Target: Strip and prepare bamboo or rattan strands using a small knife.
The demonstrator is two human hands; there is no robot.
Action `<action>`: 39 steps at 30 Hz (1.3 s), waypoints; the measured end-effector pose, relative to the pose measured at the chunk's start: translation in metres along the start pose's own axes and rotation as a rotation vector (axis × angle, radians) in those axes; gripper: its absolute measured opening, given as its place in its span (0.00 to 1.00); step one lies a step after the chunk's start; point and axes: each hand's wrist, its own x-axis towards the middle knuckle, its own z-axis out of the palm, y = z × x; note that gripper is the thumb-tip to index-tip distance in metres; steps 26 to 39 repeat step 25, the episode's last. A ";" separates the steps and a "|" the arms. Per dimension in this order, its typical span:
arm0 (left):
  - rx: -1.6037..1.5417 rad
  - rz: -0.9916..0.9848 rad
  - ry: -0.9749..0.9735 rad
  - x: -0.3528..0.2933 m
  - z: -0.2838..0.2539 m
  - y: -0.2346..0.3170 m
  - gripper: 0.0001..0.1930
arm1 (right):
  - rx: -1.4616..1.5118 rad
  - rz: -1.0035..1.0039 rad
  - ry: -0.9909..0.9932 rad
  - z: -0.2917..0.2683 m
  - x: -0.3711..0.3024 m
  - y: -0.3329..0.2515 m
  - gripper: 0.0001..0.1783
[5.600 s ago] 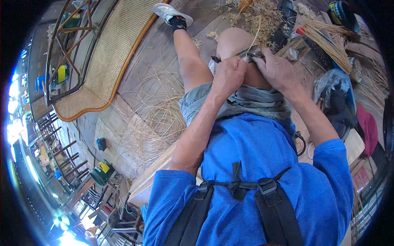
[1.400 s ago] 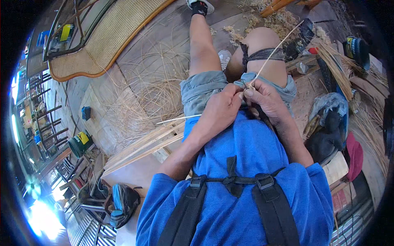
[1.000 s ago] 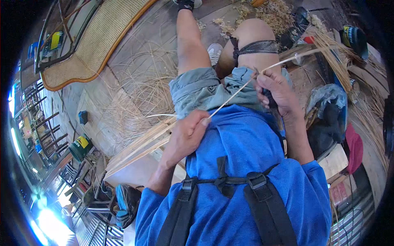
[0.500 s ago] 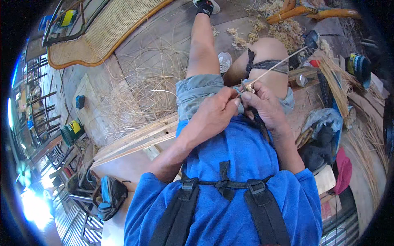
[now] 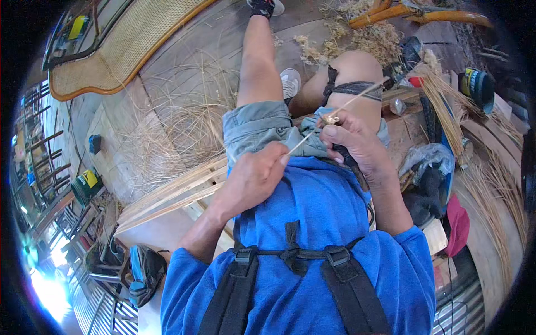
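A thin pale rattan strip (image 5: 300,145) runs taut across my lap from one hand to the other. My left hand (image 5: 255,174) is closed on its near end, in front of my belly. My right hand (image 5: 360,142) grips a dark-handled knife (image 5: 350,161), whose blade is mostly hidden by the fingers. Between the right thumb and fingers passes the strip, its far end sticking out over my knee. Small curled shavings (image 5: 330,119) cling at the right fingertips. A black cloth band (image 5: 357,88) is tied round my bent right leg.
Loose rattan strands (image 5: 178,128) lie tangled on the floor at left, beside wooden slats (image 5: 167,204). A cane-woven furniture panel (image 5: 123,50) stands at upper left. Shavings (image 5: 377,40) are heaped ahead; a strip bundle (image 5: 444,111) and a plastic bag (image 5: 430,156) sit at right.
My left hand has moved away from the right, back toward my belly, drawing the strip with it. Less of the strip now sticks out beyond my right hand.
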 end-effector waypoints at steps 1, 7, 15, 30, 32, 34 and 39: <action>0.031 -0.018 -0.005 -0.002 -0.004 0.001 0.10 | 0.004 0.021 0.024 0.002 0.001 -0.001 0.12; -0.058 -0.197 -0.068 -0.022 -0.021 0.006 0.09 | -0.191 0.021 0.093 -0.006 0.009 -0.018 0.09; -0.186 -0.369 0.126 -0.049 -0.034 -0.035 0.11 | -0.147 -0.365 0.842 -0.107 -0.037 -0.062 0.11; -0.072 -0.007 0.124 0.009 -0.006 -0.033 0.14 | -0.209 0.091 -0.037 0.049 0.037 0.009 0.14; -0.072 -0.007 0.124 0.009 -0.006 -0.033 0.14 | -0.209 0.091 -0.037 0.049 0.037 0.009 0.14; -0.072 -0.007 0.124 0.009 -0.006 -0.033 0.14 | -0.209 0.091 -0.037 0.049 0.037 0.009 0.14; -0.072 -0.007 0.124 0.009 -0.006 -0.033 0.14 | -0.209 0.091 -0.037 0.049 0.037 0.009 0.14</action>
